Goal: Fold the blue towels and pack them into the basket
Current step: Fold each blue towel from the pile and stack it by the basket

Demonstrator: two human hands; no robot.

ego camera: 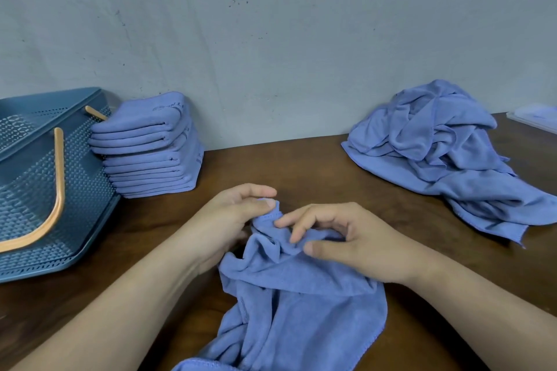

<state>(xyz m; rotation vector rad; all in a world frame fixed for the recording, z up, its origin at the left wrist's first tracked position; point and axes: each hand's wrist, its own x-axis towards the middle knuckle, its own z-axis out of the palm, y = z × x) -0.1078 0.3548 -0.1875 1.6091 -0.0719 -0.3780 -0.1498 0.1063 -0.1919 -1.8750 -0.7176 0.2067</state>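
A crumpled blue towel (295, 304) lies on the brown table in front of me and trails toward the near edge. My left hand (232, 220) pinches its top corner between thumb and forefinger. My right hand (346, 238) rests on the bunched cloth just right of that corner, fingers curled over the folds with the thumb against the fabric. A stack of several folded blue towels (150, 147) stands at the back left against the wall. Beside it on the far left sits a teal perforated basket (87, 190) with an orange handle (57, 190).
A heap of unfolded blue towels (446, 153) lies at the back right, one edge spilling toward the front. A pale flat tray (533, 117) shows at the far right edge. A grey wall (271, 39) closes off the back of the table (301, 172).
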